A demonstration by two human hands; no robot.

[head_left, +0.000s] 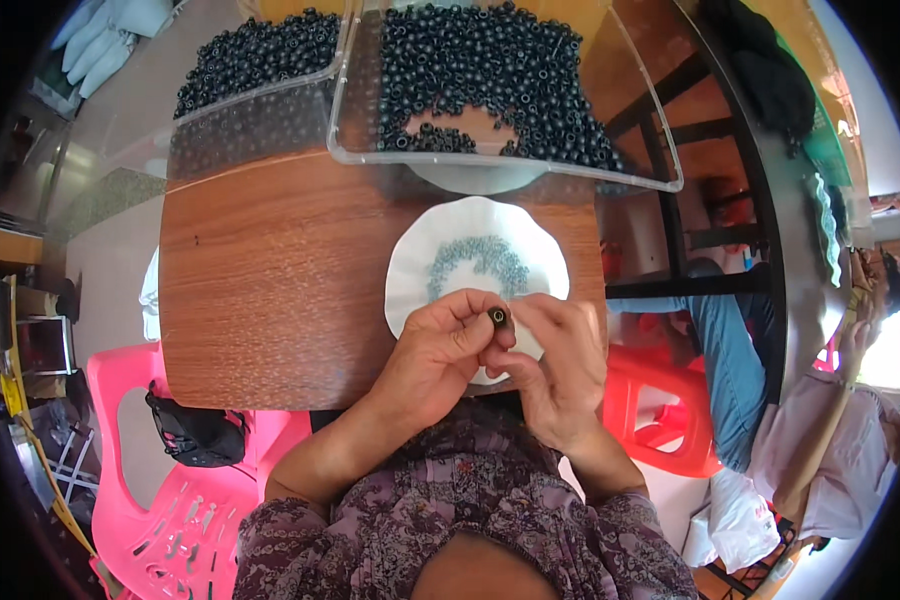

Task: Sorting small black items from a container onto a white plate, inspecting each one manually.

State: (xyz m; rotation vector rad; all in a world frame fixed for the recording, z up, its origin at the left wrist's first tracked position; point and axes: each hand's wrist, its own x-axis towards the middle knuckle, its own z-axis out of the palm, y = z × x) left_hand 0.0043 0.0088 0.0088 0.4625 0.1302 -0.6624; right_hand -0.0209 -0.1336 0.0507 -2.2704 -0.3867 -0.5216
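1. Head view: one small dark round piece (pixel 498 317), with a pale ring showing in its end, was held just right of the frame's centre, above the plate's near edge.
2. Two hands worked there, close together. The left hand (pixel 432 355) was pinched on the piece between thumb and fingers; the right hand (pixel 568 365) was curled just beside it, blurred, and whether its fingertips gripped anything could not be told.
3. One white wavy-rimmed plate (pixel 407 262) lay at the centre, bearing small clear rings (pixel 480 252) in a loose arc, too many to count.
4. One brown wooden table (pixel 260 290) carried the plate.
5. Two clear tubs stood along the top: the right tub (pixel 510 161) and the left tub (pixel 255 130) both contained uncounted dark pieces; the right one's had a bare patch near its front.
6. One pink chair (pixel 185 530) with one black bag (pixel 200 430) occupied the lower left; one red stool (pixel 620 400), the lower right.
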